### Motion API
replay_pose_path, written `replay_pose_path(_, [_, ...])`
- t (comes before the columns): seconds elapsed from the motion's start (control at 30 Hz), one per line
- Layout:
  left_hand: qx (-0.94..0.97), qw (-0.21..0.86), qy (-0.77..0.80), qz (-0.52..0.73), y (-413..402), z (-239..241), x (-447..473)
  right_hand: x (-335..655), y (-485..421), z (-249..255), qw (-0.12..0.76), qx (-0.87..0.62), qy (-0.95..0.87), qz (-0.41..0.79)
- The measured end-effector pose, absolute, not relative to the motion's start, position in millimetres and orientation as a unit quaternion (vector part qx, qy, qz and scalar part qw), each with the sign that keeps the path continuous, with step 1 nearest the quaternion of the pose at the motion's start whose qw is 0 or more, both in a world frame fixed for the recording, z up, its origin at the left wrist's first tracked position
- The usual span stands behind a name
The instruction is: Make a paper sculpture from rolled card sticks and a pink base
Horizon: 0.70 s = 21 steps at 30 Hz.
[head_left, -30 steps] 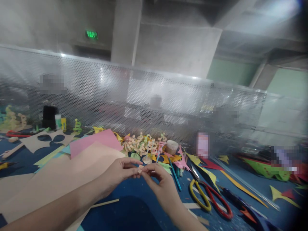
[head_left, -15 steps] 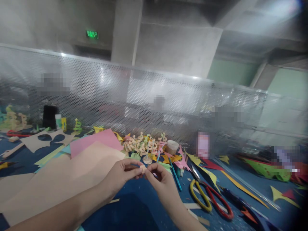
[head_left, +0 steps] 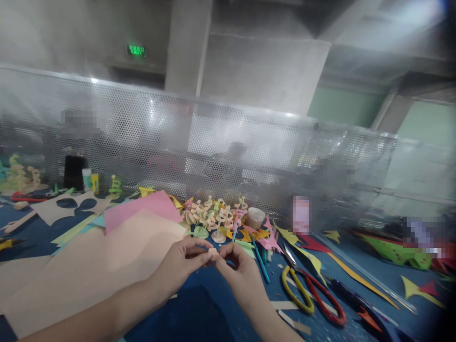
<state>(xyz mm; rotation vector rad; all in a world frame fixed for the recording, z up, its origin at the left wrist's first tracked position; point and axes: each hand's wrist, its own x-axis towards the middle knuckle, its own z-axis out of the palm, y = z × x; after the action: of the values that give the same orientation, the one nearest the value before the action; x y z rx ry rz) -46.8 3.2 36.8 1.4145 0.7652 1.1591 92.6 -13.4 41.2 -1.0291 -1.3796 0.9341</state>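
My left hand and my right hand meet in front of me above the blue table. Both pinch a small pale paper piece between fingertips. A thin blue stick seems to run behind the fingers, but blur hides it. Just beyond the hands stands a cluster of little curled paper figures on sticks.
Large tan paper and a pink sheet lie left. Scissors with yellow and red handles lie right, beside a blue pen. Coloured paper scraps and a tape roll litter the table. A perforated metal screen backs it.
My hands have drawn slightly closer together and lower, still pinching the small piece; the fingers have shifted their hold on it.
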Motion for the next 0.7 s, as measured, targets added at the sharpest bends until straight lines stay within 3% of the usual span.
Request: replay_pose_path(0.7, [0.625,0.503,0.335,0.495,0.4,38.7,-47.0,95.7,-16.1,42.9,0.540,-0.432,-0.637,0.341])
